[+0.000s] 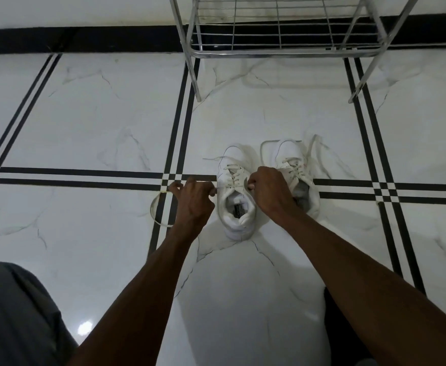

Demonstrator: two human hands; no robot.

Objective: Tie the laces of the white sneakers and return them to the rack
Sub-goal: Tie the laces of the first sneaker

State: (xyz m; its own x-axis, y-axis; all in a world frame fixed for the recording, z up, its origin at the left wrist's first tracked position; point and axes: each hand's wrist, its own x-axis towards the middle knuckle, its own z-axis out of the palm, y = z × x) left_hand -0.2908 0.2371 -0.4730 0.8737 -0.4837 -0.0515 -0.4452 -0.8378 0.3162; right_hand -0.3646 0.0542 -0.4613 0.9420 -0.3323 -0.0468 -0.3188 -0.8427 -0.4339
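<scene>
Floor (89, 122): one, glossy white marble-look tile crossed by paired black bands, with a black skirting strip at twelve o'clock. Rack (277, 50): one, chrome wire, empty lower shelf in view, standing at twelve o'clock beyond the shoes. Sneakers: two, white, side by side at centre, toes toward twelve — left sneaker (236, 204) and right sneaker (294, 165), laces loose on both. Hands: two, bare. Left hand (194, 199), at nine o'clock of the left sneaker, pinches a lace end (158, 207) drawn out sideways; its slack loops on the tile. Right hand (265, 187), at three o'clock of the same shoe's eyelets, between the pair, fingers closed on the other lace.
</scene>
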